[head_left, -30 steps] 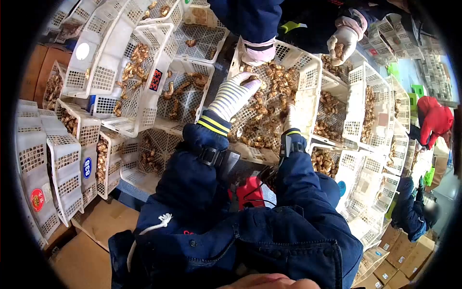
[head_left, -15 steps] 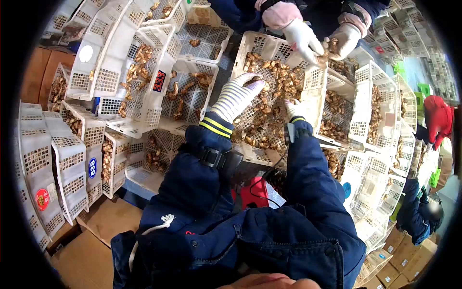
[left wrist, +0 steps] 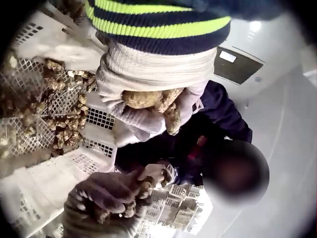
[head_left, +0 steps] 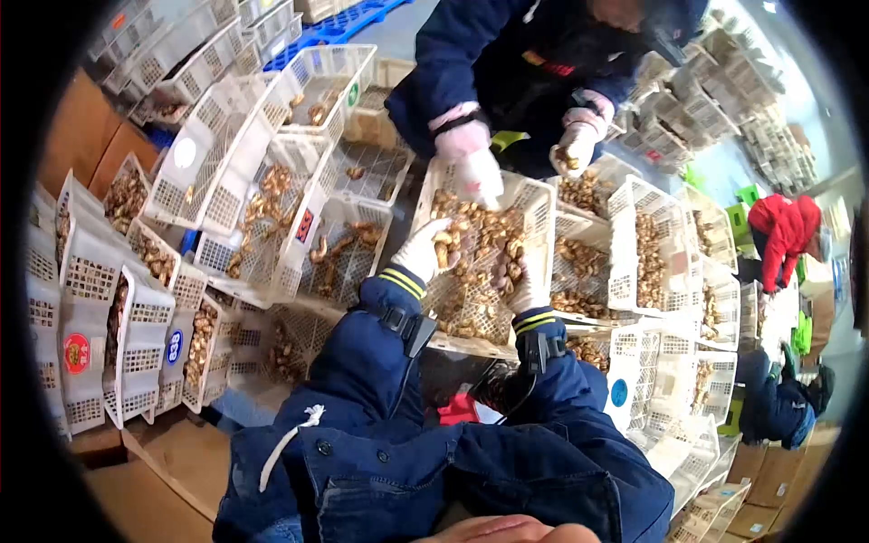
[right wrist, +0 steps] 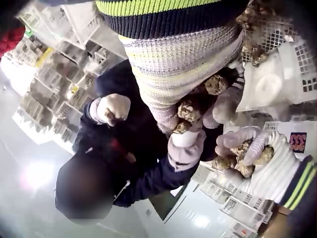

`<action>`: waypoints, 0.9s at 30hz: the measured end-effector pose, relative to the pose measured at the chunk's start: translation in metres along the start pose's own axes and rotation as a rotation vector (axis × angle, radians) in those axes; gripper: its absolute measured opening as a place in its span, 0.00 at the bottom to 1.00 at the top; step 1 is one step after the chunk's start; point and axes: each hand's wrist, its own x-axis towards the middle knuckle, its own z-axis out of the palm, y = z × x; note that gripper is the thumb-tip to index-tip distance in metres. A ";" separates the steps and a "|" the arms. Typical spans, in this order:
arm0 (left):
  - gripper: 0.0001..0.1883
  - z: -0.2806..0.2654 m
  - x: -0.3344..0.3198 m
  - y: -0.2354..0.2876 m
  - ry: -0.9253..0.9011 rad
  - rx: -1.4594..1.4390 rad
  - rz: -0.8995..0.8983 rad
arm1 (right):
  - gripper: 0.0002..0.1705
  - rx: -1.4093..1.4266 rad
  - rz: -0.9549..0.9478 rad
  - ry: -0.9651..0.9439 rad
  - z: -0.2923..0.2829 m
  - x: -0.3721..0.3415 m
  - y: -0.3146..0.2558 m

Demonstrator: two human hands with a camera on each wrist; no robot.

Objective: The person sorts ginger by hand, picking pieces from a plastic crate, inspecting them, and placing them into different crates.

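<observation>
Both hands wear striped knit gloves and are over a white lattice crate (head_left: 540, 237) holding knobbly golden-brown pieces (head_left: 489, 226). My left hand (head_left: 422, 253) is at the crate's left side. Its curled fingers grip several brown lumps (left wrist: 143, 99), which bulge out between palm and fingertips in the left wrist view. On the right side of the crate, my right hand (head_left: 529, 291) also holds lumps (right wrist: 189, 110) in curled fingers. Both handfuls are above the pieces lying in the crate.
Opposite stands a person in dark blue, one gloved hand (head_left: 478, 179) at the crate's far end, the other (head_left: 576, 149) holding a brown piece. More crates of pieces stand left (head_left: 299, 258) and right (head_left: 625, 244). Cardboard boxes (head_left: 163, 471) lie at lower left.
The head view has tilted up, showing more of the person opposite. Both my hands have gathered several lumps. The other person's hands, together half a second ago, are now apart.
</observation>
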 end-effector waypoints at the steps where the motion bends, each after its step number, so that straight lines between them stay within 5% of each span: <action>1: 0.13 -0.007 0.002 -0.005 -0.028 -0.019 -0.012 | 0.19 -0.028 0.013 0.100 0.005 -0.012 -0.004; 3: 0.15 -0.009 0.001 -0.011 -0.024 -0.052 -0.041 | 0.16 -0.160 0.019 0.350 0.005 -0.032 -0.007; 6: 0.17 -0.011 -0.003 -0.022 0.005 -0.063 -0.030 | 0.12 -0.335 0.283 0.173 -0.014 -0.063 -0.015; 8: 0.17 -0.008 -0.014 -0.024 0.010 -0.068 -0.061 | 0.15 -0.525 0.346 0.365 0.024 -0.096 -0.018; 9: 0.15 -0.010 -0.017 -0.027 0.003 -0.062 -0.062 | 0.17 -0.605 0.467 0.171 0.010 -0.101 -0.028; 10: 0.13 -0.011 -0.018 -0.031 -0.002 -0.060 -0.064 | 0.16 -0.641 0.463 0.180 -0.008 -0.106 -0.036; 14: 0.13 0.000 -0.038 -0.043 0.052 -0.113 -0.132 | 0.17 -0.716 0.044 0.350 -0.026 -0.115 -0.113; 16: 0.13 0.011 -0.053 -0.045 0.000 -0.147 -0.144 | 0.16 -0.457 -0.383 0.405 -0.023 -0.122 -0.152; 18: 0.14 0.012 -0.054 -0.054 -0.121 -0.326 -0.149 | 0.15 -0.122 -0.480 0.394 -0.060 -0.117 -0.178; 21: 0.19 0.021 -0.075 -0.061 -0.210 -0.424 -0.130 | 0.17 -0.022 -0.451 0.523 -0.027 -0.120 -0.123; 24: 0.21 0.032 -0.093 -0.072 -0.314 -0.428 -0.051 | 0.19 -0.143 -0.085 0.276 -0.008 -0.125 -0.059; 27: 0.22 0.038 -0.108 -0.080 -0.332 -0.443 -0.012 | 0.24 -0.124 0.042 0.192 0.003 -0.128 -0.013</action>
